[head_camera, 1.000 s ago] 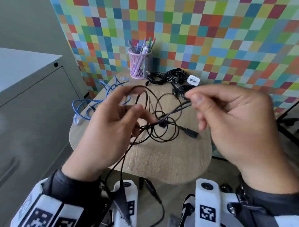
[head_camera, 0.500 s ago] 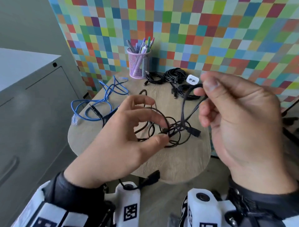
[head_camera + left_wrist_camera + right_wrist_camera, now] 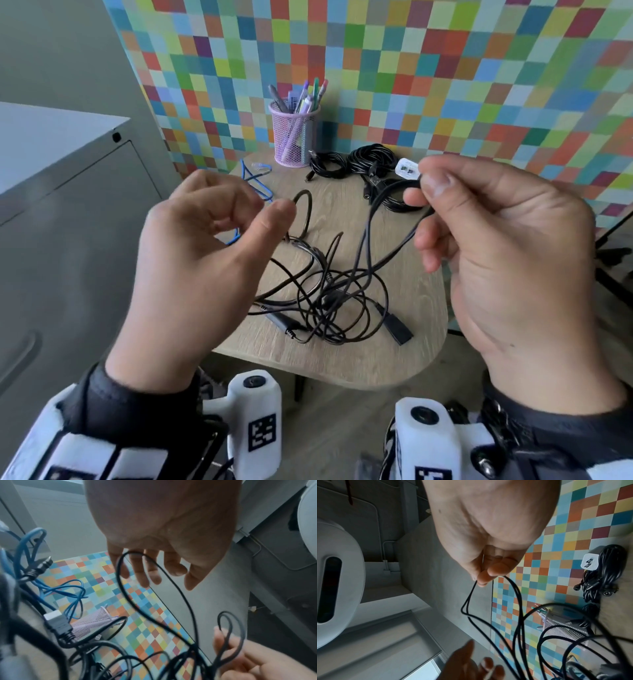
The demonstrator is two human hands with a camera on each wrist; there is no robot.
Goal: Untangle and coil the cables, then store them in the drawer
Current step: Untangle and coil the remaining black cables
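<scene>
A tangle of thin black cables (image 3: 335, 301) lies on the small wooden table (image 3: 342, 363), with a black plug (image 3: 397, 329) at its right. My right hand (image 3: 419, 192) pinches a strand of that cable (image 3: 513, 588) between thumb and forefinger and holds it up as a loop above the tangle; the pinch (image 3: 482, 580) shows in the right wrist view. My left hand (image 3: 260, 212) hovers to the left of the tangle with relaxed, loosely curled fingers (image 3: 145, 574). A standing cable loop (image 3: 304, 205) rises beside its thumb; I see no grip on it.
A blue cable (image 3: 257, 181) lies at the table's left rear, partly behind my left hand. Coiled black cables (image 3: 370, 161) and a white charger (image 3: 407, 168) sit at the back by a pink mesh pen cup (image 3: 294, 140). A grey cabinet (image 3: 61, 192) stands left.
My left hand has let go of the tangle and drawn back to the left. The tangle now rests on the table. My right hand still pinches its strand, held up.
</scene>
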